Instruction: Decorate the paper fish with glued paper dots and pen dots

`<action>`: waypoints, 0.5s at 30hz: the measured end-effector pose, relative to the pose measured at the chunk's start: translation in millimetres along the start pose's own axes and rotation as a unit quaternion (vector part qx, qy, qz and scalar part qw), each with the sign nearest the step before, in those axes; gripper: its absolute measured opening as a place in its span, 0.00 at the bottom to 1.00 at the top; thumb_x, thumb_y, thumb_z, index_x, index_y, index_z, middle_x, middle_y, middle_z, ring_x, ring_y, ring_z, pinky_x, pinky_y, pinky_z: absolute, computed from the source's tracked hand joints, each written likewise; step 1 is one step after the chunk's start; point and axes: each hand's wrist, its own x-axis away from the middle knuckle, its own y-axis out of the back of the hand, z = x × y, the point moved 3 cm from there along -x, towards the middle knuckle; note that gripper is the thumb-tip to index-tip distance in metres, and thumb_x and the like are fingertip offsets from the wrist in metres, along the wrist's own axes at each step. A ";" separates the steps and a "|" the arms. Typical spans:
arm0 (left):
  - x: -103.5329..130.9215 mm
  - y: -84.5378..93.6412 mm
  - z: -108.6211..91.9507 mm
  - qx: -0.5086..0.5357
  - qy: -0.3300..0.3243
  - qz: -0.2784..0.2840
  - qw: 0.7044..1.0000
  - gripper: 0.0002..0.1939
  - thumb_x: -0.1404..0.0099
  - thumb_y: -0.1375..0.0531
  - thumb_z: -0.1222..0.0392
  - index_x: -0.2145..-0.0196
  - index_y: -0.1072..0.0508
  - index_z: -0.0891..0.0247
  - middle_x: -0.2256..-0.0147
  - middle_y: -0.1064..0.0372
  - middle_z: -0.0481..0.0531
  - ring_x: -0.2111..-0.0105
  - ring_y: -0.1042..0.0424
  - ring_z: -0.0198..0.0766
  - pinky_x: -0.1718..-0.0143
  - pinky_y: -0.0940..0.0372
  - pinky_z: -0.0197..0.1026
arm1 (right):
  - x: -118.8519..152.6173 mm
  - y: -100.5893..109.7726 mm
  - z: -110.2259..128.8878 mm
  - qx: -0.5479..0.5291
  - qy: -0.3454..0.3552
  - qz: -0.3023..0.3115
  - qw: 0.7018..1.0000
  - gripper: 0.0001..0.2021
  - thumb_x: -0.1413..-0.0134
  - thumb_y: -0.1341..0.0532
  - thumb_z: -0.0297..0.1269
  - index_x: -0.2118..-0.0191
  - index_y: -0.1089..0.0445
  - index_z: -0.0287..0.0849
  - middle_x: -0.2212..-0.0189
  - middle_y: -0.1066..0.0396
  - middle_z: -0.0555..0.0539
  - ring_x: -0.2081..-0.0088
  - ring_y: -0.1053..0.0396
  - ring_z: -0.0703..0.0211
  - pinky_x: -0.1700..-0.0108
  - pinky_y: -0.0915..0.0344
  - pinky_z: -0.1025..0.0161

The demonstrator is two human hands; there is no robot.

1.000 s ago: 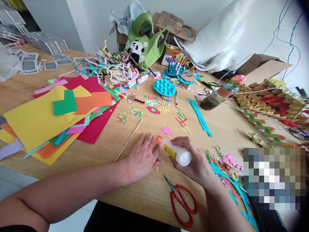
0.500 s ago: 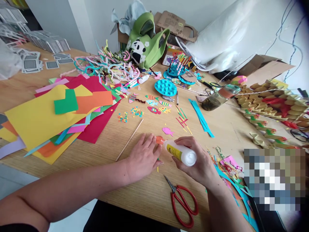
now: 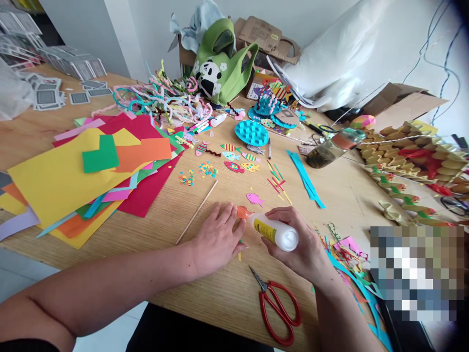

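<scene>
My right hand (image 3: 293,234) is wrapped round a white glue bottle (image 3: 274,233) with a yellow label. The bottle is tilted, its tip down at a small orange paper piece (image 3: 242,212). My left hand (image 3: 220,237) lies flat on the table, fingers stretched, the fingertips touching the orange piece and partly hiding it. Just beyond is a pink paper fish (image 3: 254,199). A thin wooden stick (image 3: 197,211) lies to the left of my left hand. Red-handled scissors (image 3: 278,310) rest below the bottle, nearer to me.
Coloured paper sheets (image 3: 66,181) are piled at left. Decorated paper fish (image 3: 231,166), paper dots (image 3: 208,169), thin strips (image 3: 277,182) and blue strips (image 3: 306,179) lie ahead. A glass jar (image 3: 335,148) lies tilted at right. Paper scraps (image 3: 346,249) sit beside my right forearm.
</scene>
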 end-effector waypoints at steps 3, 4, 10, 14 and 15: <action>0.3 -1.4 -0.3 0.003 -0.002 -0.004 1.000 0.28 0.29 0.49 0.45 0.41 0.34 0.68 0.39 0.42 0.71 0.37 0.46 0.61 0.39 0.52 0.62 | 0.7 -0.1 -2.5 -0.007 -0.012 -0.007 1.000 0.17 0.49 0.35 0.35 0.54 0.37 0.46 0.59 0.30 0.43 0.58 0.29 0.52 0.59 0.30 0.57; 0.2 -1.4 -0.5 0.003 -0.003 -0.002 1.000 0.28 0.29 0.49 0.45 0.41 0.34 0.68 0.39 0.42 0.71 0.37 0.46 0.61 0.39 0.52 0.62 | 0.7 -0.7 -3.6 -0.008 -0.012 -0.010 1.000 0.17 0.49 0.35 0.35 0.53 0.38 0.46 0.58 0.30 0.43 0.58 0.29 0.52 0.58 0.30 0.56; -0.8 2.4 -0.9 0.003 -0.001 0.004 1.000 0.28 0.30 0.48 0.45 0.41 0.34 0.68 0.40 0.41 0.71 0.37 0.45 0.61 0.39 0.51 0.61 | 0.4 -2.5 -6.0 -0.003 -0.006 -0.010 1.000 0.18 0.48 0.35 0.34 0.53 0.38 0.46 0.58 0.31 0.43 0.57 0.29 0.53 0.58 0.31 0.57; -0.4 2.3 -0.2 0.000 -0.001 -0.002 1.000 0.28 0.29 0.49 0.45 0.41 0.34 0.68 0.40 0.40 0.70 0.37 0.45 0.59 0.39 0.50 0.61 | 0.8 -0.2 -3.9 0.002 -0.011 -0.002 1.000 0.17 0.49 0.35 0.35 0.53 0.37 0.46 0.59 0.31 0.43 0.59 0.29 0.52 0.59 0.31 0.57; -0.3 1.9 -0.2 -0.002 -0.001 -0.002 1.000 0.28 0.29 0.49 0.45 0.41 0.34 0.68 0.40 0.41 0.70 0.37 0.45 0.59 0.39 0.50 0.61 | 0.9 0.2 -3.4 0.001 -0.011 -0.001 1.000 0.17 0.49 0.35 0.35 0.54 0.37 0.46 0.59 0.30 0.43 0.59 0.29 0.52 0.59 0.31 0.57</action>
